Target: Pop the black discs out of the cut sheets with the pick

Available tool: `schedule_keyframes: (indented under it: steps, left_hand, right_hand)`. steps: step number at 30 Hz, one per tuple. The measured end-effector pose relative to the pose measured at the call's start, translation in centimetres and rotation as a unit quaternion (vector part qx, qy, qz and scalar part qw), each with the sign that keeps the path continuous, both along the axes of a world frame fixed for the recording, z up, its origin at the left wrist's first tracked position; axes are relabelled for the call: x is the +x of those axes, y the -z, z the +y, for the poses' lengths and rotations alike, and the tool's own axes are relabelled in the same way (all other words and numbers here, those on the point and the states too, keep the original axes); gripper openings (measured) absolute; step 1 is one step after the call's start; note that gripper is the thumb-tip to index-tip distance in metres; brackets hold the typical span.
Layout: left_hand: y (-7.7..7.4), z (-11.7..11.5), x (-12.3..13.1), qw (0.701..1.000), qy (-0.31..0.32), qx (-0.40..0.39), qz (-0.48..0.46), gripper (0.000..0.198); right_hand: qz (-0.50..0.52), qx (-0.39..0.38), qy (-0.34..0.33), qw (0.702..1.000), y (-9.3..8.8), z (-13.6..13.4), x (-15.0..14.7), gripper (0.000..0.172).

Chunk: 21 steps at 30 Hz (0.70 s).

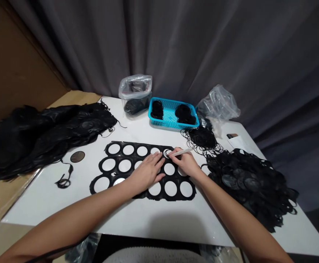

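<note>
Left hand (148,172) lies flat, open, on the black sheet (126,171); right hand (186,163) grips a white tool (181,152), tip at a far ring (166,153).

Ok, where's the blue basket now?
In the head view, the blue basket sits at the far middle of the table, between a filled clear bag on its left and a crumpled clear bag on its right.

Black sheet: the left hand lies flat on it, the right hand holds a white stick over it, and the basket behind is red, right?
No: the head view shows the basket is blue, not red. The left hand does lie flat on the black sheet, and the right hand holds a white stick over it.
</note>
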<state>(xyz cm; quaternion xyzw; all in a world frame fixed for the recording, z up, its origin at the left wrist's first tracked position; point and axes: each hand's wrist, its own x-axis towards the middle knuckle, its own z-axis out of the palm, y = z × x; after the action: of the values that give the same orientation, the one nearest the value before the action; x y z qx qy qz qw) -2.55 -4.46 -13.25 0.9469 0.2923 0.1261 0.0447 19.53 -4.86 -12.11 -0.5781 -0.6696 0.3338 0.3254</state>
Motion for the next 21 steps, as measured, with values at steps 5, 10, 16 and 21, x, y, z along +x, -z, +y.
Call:
schedule_keyframes:
  steps: [5,10,16,21]
  left_hand:
    - [0.34,0.04,0.05,0.999,0.003,-0.026,-0.027,0.057]
    - [0.55,0.07,0.02,0.999,0.005,-0.036,-0.033,0.055]
    - [0.37,-0.02,0.12,0.999,0.001,-0.03,-0.019,0.056]
    - [0.44,-0.05,0.1,0.999,0.001,-0.033,-0.03,0.055]
  right_hand:
    - [0.015,-0.004,-0.01,1.0,0.34,-0.12,-0.13,0.013]
    - [-0.006,0.008,-0.013,1.0,0.49,-0.21,-0.28,0.015]
    - [-0.001,0.007,-0.003,1.0,0.32,-0.2,-0.37,0.014]
    - [-0.03,0.034,-0.012,0.999,0.13,-0.51,-0.56,0.014]
